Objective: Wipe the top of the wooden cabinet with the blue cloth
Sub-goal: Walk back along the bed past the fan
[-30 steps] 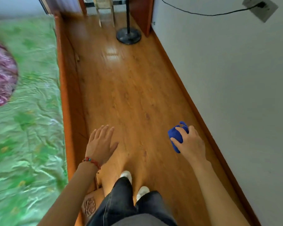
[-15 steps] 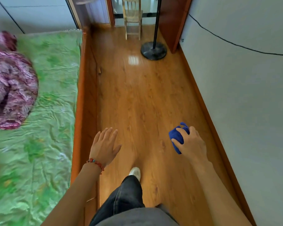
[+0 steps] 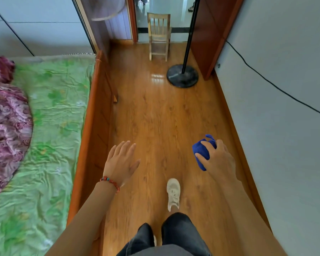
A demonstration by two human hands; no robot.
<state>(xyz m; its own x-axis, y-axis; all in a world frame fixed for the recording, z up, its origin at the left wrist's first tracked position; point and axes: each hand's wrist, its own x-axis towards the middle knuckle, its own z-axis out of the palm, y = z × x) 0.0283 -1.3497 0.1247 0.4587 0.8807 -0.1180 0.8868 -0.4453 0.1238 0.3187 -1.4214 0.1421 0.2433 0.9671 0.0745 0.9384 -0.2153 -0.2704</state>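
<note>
Cloth [image 3: 201,154] is balled up in the right hand [image 3: 217,159], fingers wrapped round it — compact carry, nothing dangling while walking. Left hand [image 3: 121,162] empty, fingers spread loosely, held out front, probably for balance. One shoe [image 3: 173,193] forward on the floor [image 3: 155,117], bed [image 3: 50,111] on the left, wall [image 3: 284,126] on the right. No cabinet top in view — wiping not begun, I'd say.

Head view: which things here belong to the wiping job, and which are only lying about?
Job: blue cloth, bunched in the right hand; left hand empty.
Lying about: small wooden chair, fan stand, bed, pink blanket.
</note>
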